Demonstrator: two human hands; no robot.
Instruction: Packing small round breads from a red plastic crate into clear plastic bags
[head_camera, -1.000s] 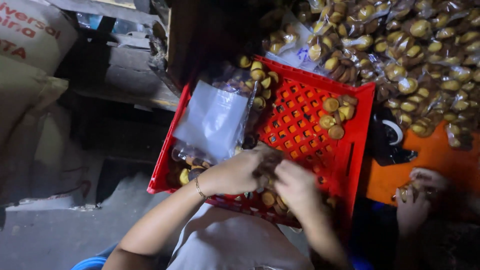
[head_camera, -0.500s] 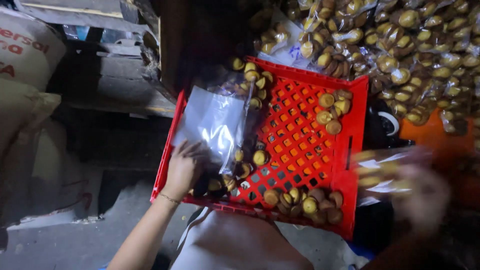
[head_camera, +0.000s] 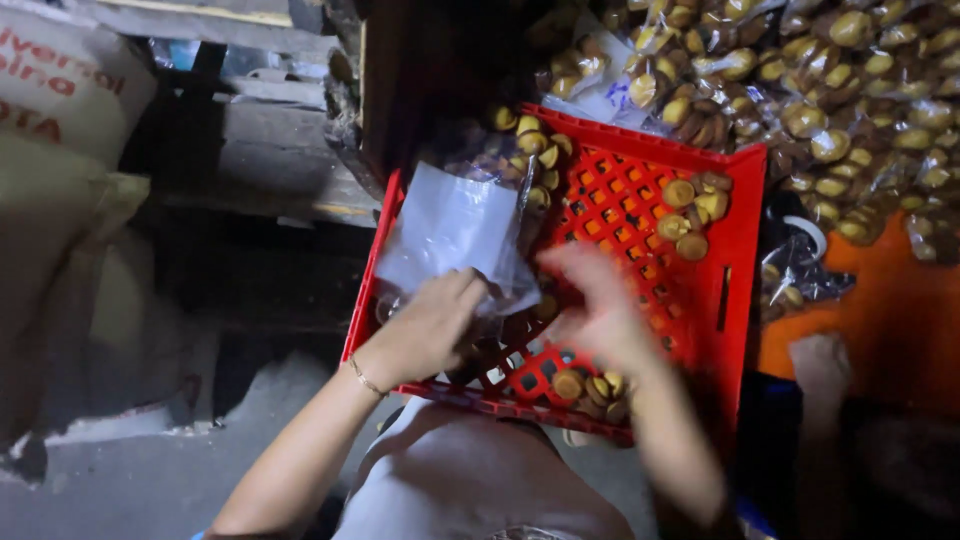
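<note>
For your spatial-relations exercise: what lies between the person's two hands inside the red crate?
In the head view, between the left hand and the blurred right hand shows bare lattice floor of the red crate, with the clear plastic bag's lower corner.

A bright red lattice crate (head_camera: 640, 215) holds golden-brown round biscuits (head_camera: 692, 212) and a clear, whitish plastic bag (head_camera: 455, 228), beside an orange surface (head_camera: 880, 320) and tan sacks (head_camera: 60, 120).

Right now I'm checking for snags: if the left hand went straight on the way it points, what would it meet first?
Probably the clear plastic bag that the left hand already touches in the red crate; depth is unclear.
</note>
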